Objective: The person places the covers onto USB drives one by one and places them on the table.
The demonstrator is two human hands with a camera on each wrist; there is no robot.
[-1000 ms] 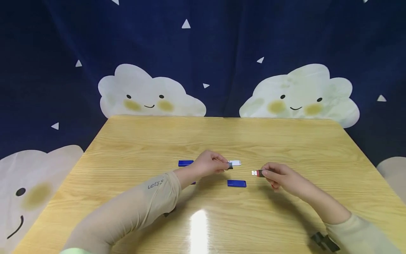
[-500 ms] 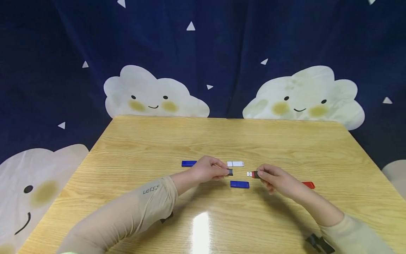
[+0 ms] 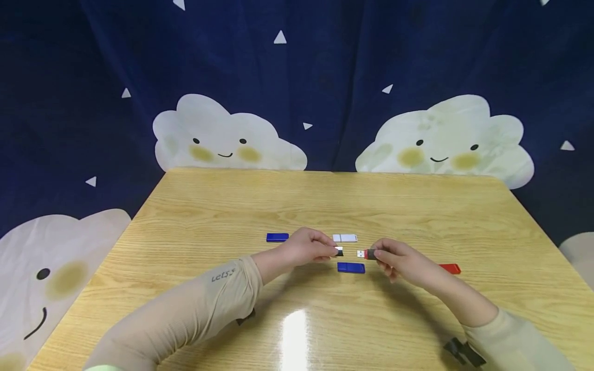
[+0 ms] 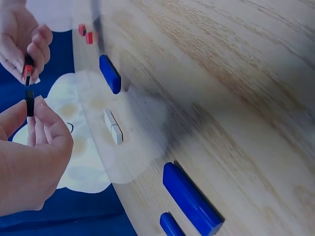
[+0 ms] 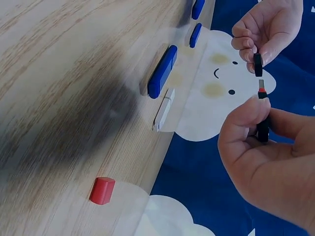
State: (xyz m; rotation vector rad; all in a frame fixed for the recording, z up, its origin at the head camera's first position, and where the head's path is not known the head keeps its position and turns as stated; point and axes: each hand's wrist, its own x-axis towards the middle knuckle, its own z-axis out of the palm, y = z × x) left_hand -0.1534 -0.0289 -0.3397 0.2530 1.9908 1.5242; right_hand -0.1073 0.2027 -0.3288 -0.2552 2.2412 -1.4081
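Observation:
My left hand (image 3: 308, 248) pinches a small black cap (image 4: 30, 103) between thumb and fingertips, its end facing right. Opposite it, my right hand (image 3: 401, 263) grips a black and red USB flash drive (image 3: 371, 254), whose bare metal plug points left at the cap. A short gap separates plug and cap, and the right wrist view has the two nearly in line. Both are held up over the table. Just beyond the cap lies a white flash drive (image 3: 345, 238); nearer the front is a blue flash drive (image 3: 350, 268).
Another blue flash drive (image 3: 277, 237) lies beyond the left hand, and one more blue flash drive (image 4: 170, 225) shows in the left wrist view. Partly behind the right forearm is a red flash drive (image 3: 450, 268). The wooden table (image 3: 223, 201) ends at a dark blue cloud-patterned curtain (image 3: 334, 77).
The hands have drawn closer, narrowing the gap between plug and cap. The left hand has come slightly lower, baring the white flash drive, and the view has shifted a little.

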